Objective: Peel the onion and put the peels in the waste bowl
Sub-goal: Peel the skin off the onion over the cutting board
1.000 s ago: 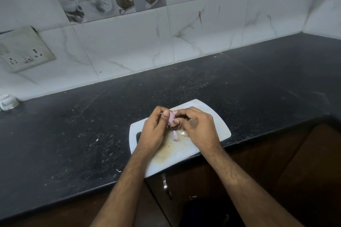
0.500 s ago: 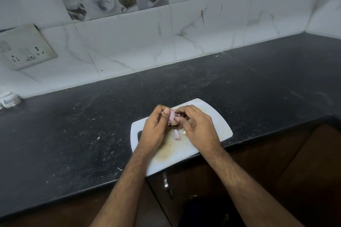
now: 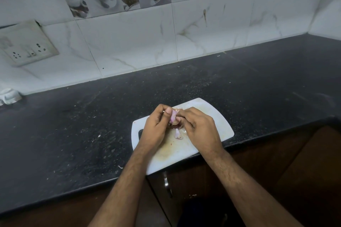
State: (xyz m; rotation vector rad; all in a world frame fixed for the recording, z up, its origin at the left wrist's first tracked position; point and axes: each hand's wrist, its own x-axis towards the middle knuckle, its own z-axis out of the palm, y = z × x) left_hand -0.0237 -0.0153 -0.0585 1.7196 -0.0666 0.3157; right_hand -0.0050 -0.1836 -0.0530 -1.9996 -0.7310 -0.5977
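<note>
A small pink onion (image 3: 173, 117) is held above the white cutting board (image 3: 215, 121) between both hands. My left hand (image 3: 156, 127) grips it from the left, thumb on top. My right hand (image 3: 198, 128) pinches it from the right with curled fingers. Most of the onion is hidden by the fingers. A loose pink peel (image 3: 177, 134) lies on the board just below the hands. No waste bowl is in view.
The board lies at the front edge of a black stone counter (image 3: 258, 83). A white tiled wall stands behind, with a socket plate (image 3: 27, 46) at the left. A small white object (image 3: 8, 96) sits at the far left. Brown cabinet doors with a handle (image 3: 166, 180) are below.
The hands stay together on the onion with only slight finger shifts. The view has drifted a little; the loose peel remains on the board.
</note>
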